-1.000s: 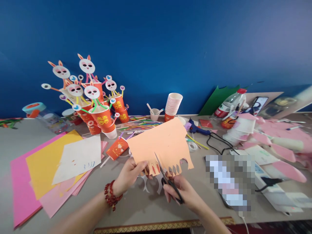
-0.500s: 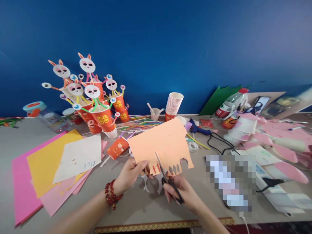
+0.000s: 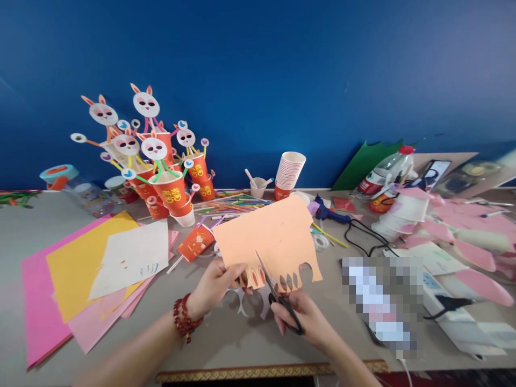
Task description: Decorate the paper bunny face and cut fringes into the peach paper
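Note:
My left hand [image 3: 215,285] pinches the lower left edge of a peach sheet of paper [image 3: 262,231], thumb on top. Along its lower edge are cut-out holes and two drawn ear shapes with red centres. My right hand [image 3: 302,317] is closed round the black handles of a pair of scissors [image 3: 288,312], whose blades lie on the sheet just right of the ear shapes. Below the sheet, a white paper scrap with round holes [image 3: 252,303] lies on the table, partly hidden.
Rabbit-faced paper cups [image 3: 171,191] stand at the left behind coloured sheets [image 3: 44,301]. At the back are a cup stack [image 3: 290,169] and blue glue gun [image 3: 328,209]. A plastic bottle [image 3: 389,172] and pink-and-white paper pieces [image 3: 479,282] fill the right.
The view has shifted very slightly. Both hands, the sheet and the scissors keep nearly the same position.

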### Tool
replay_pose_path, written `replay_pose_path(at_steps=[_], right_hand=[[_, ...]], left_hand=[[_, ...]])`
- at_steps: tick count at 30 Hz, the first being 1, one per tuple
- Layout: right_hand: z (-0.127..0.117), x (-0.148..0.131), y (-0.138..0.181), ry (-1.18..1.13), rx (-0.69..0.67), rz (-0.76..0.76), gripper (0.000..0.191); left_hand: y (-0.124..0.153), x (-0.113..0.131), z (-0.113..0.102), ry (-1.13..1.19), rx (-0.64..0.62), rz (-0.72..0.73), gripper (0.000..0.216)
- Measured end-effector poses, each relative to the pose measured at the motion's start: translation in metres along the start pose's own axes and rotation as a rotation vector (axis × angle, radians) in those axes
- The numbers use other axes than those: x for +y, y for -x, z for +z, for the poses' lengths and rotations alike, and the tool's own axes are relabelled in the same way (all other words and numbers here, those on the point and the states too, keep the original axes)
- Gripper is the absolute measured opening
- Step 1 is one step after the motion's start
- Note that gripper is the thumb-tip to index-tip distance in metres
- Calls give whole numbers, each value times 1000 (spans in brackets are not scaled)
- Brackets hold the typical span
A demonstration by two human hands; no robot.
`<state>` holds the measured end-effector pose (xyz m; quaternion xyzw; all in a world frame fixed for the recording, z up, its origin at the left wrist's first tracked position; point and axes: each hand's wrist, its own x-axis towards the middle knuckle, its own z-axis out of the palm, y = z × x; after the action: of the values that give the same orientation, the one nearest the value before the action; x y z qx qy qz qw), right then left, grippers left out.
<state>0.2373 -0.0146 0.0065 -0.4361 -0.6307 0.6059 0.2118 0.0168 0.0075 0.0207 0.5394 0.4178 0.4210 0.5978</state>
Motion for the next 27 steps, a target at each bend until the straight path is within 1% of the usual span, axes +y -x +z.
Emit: replay_pose_path(at_steps=[3, 8, 12, 15, 17, 24, 27], right_hand=[[-1, -3, 0, 6, 3, 23, 66], [-2, 1, 0, 15, 1, 40, 62], [-3, 5, 0, 7, 1, 29, 54], [-3, 6, 1, -47, 20, 64, 44], [-3, 7, 1, -53, 25, 80, 42], [-7, 3, -2, 52, -7, 35, 42], [-9, 2, -2, 41, 9, 41, 37]], left_hand=[[0, 2, 0, 22, -19, 6, 48], [0, 3, -1, 24, -17, -20, 48], [0, 5, -2, 2, -23, -26, 49], [0, 6, -2, 3, -27, -24, 49], [0, 6, -3, -5, -35, -22, 50], [-2, 3, -7, -27, -56, -22, 49], [-2, 3, -9, -32, -66, -35, 48]])
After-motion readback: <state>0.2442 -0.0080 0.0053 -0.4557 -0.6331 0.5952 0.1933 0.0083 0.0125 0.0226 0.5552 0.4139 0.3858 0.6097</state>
